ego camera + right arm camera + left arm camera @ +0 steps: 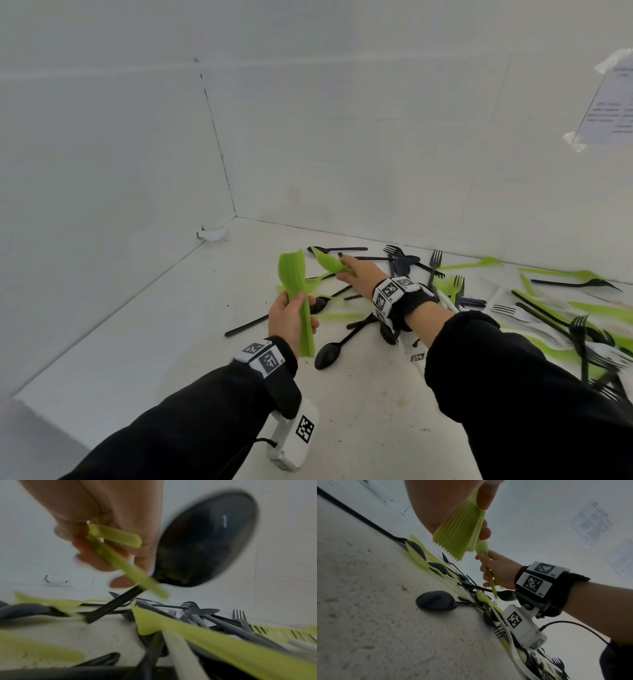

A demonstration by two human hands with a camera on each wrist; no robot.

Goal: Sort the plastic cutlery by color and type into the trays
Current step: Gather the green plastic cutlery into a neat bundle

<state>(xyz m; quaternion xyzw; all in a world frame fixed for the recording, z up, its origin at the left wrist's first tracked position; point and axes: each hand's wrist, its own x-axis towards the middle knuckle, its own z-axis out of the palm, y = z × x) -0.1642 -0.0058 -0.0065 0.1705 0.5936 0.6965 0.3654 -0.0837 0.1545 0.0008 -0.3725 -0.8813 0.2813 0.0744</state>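
My left hand [289, 322] grips a thick nested stack of lime-green plastic spoons [297, 294], fingers and thumb curled round the handles, bowls pointing up, held above the white tabletop [144, 342]. My right hand [359, 275] reaches over the scattered pile of black, green and white plastic cutlery [534, 308] and pinches two more lime-green plastic pieces [330, 263] between thumb and curled fingers; at least one is a spoon. A loose black plastic spoon [330, 353] lies on the table between my wrists.
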